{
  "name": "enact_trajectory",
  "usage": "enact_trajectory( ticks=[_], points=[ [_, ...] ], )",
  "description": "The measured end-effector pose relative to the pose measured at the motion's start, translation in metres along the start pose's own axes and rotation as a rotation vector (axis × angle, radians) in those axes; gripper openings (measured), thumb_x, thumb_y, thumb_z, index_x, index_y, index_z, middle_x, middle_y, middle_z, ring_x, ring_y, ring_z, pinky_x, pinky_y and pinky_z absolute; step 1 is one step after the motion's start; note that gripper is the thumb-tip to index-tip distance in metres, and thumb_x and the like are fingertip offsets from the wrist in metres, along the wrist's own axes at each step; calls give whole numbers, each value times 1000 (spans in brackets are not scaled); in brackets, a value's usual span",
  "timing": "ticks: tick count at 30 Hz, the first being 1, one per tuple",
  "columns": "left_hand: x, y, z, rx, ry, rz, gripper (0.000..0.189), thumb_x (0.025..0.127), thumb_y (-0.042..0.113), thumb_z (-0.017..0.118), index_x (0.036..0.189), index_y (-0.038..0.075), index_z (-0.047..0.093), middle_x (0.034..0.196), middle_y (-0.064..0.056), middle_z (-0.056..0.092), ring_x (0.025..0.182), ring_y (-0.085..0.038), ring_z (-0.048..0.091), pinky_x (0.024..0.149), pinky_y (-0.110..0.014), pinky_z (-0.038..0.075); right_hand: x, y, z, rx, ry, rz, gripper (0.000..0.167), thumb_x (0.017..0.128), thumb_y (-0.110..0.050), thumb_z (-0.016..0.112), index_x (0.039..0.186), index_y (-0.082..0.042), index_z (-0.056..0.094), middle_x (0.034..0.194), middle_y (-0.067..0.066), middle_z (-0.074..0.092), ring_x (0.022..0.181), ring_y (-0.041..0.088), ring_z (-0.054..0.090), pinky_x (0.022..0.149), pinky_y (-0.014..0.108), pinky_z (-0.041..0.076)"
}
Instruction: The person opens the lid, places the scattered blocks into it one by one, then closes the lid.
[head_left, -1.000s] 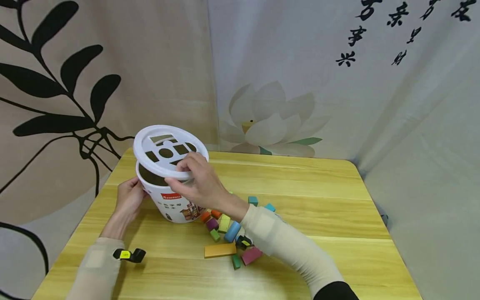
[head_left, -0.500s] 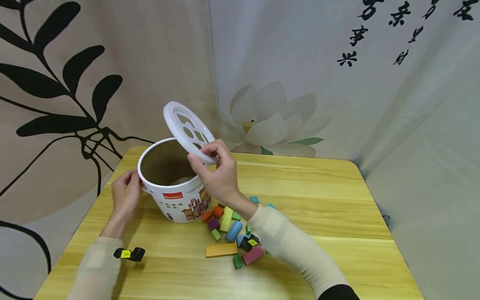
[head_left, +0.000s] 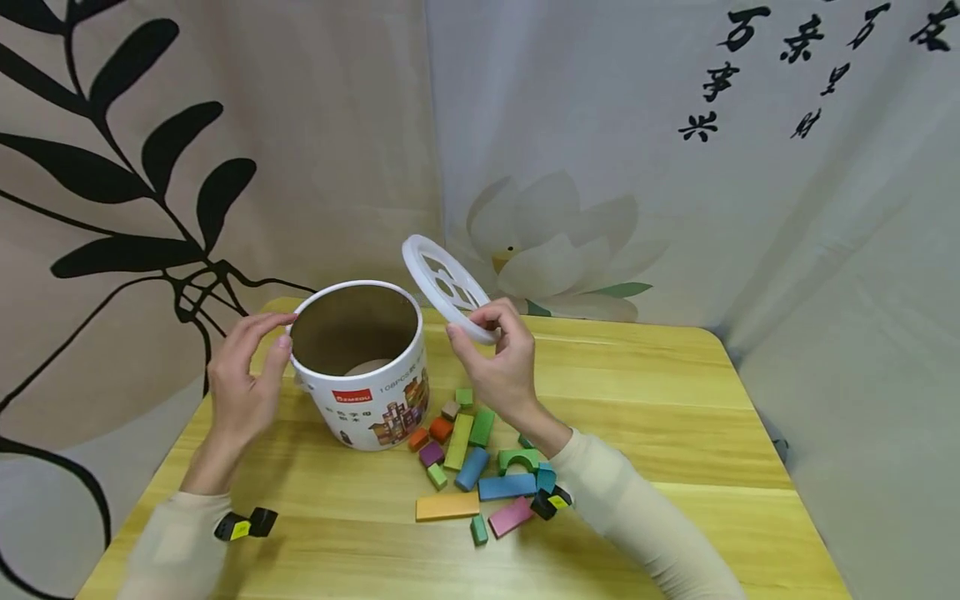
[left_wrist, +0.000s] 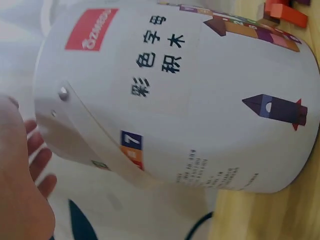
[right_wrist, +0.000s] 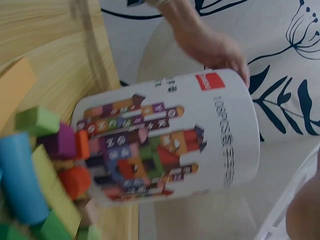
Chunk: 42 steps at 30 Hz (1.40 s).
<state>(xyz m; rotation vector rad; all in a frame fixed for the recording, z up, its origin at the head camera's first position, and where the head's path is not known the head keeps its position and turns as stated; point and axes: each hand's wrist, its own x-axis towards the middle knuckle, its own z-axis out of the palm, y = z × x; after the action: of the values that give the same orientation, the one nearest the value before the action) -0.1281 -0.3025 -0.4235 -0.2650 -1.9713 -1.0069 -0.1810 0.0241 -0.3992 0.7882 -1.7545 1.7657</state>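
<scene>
A white bucket (head_left: 382, 408) with printed block pictures stands uncovered on the wooden table; a pale patch shows at its bottom. My left hand (head_left: 243, 383) touches the bucket's left rim with extended fingers. To the right of the bucket, my right hand (head_left: 501, 362) pinches the edge of a white lid (head_left: 433, 297) with cut-out shapes, holding it tilted in the air. In the left wrist view the bucket's handle strap (left_wrist: 100, 135) hangs down its side. Only a part of the lid (right_wrist: 285, 215) shows in the right wrist view.
Several coloured wooden blocks lie in a loose group right of the bucket: a blue cylinder (head_left: 472, 468), an orange plank (head_left: 447, 507), a green arch (head_left: 517, 457), a pink block (head_left: 512, 517). A printed curtain (head_left: 337, 150) hangs behind the table (head_left: 637, 400).
The right hand has lifted the lid off the bucket and moved it right, tilting it. The left hand has shifted from the bucket's side up to its rim. More blocks are visible.
</scene>
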Motion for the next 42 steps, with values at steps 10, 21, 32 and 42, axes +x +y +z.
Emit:
enact_trajectory(
  ticks=[10, 21, 32, 42],
  points=[
    [0, 22, -2, 59, -270, 343, 61, 115, 52, 55, 127, -2, 79, 129, -26, 77, 126, -44, 64, 131, -22, 31, -18, 13, -51, -81, 37, 32, 18, 93, 1, 82, 101, 6, 67, 102, 22, 64, 89, 10, 58, 75, 16, 48],
    [-14, 22, 3, 199, -380, 438, 66, 117, 58, 48, 120, 2, 82, 115, -19, 83, 110, -41, 73, 131, -27, 31, -44, 22, -116, -200, 103, 111, 17, 91, 6, 84, 99, 3, 70, 98, 20, 66, 87, 10, 58, 73, 15, 49],
    [-10, 18, 11, 252, -380, 495, 67, 117, 59, 46, 91, 5, 77, 86, -11, 79, 85, -31, 69, 94, -49, 46, -74, 45, -211, -571, 190, 276, 21, 91, -9, 90, 99, 1, 72, 97, 12, 69, 85, 6, 55, 73, 14, 43],
    [-6, 13, 18, 245, -334, 546, 65, 116, 58, 49, 74, 11, 63, 68, -2, 66, 69, -21, 53, 74, -39, 39, -93, 71, -273, -806, 179, 299, 27, 90, -14, 91, 99, 3, 72, 96, 15, 72, 86, -3, 54, 81, 10, 39]
  ],
)
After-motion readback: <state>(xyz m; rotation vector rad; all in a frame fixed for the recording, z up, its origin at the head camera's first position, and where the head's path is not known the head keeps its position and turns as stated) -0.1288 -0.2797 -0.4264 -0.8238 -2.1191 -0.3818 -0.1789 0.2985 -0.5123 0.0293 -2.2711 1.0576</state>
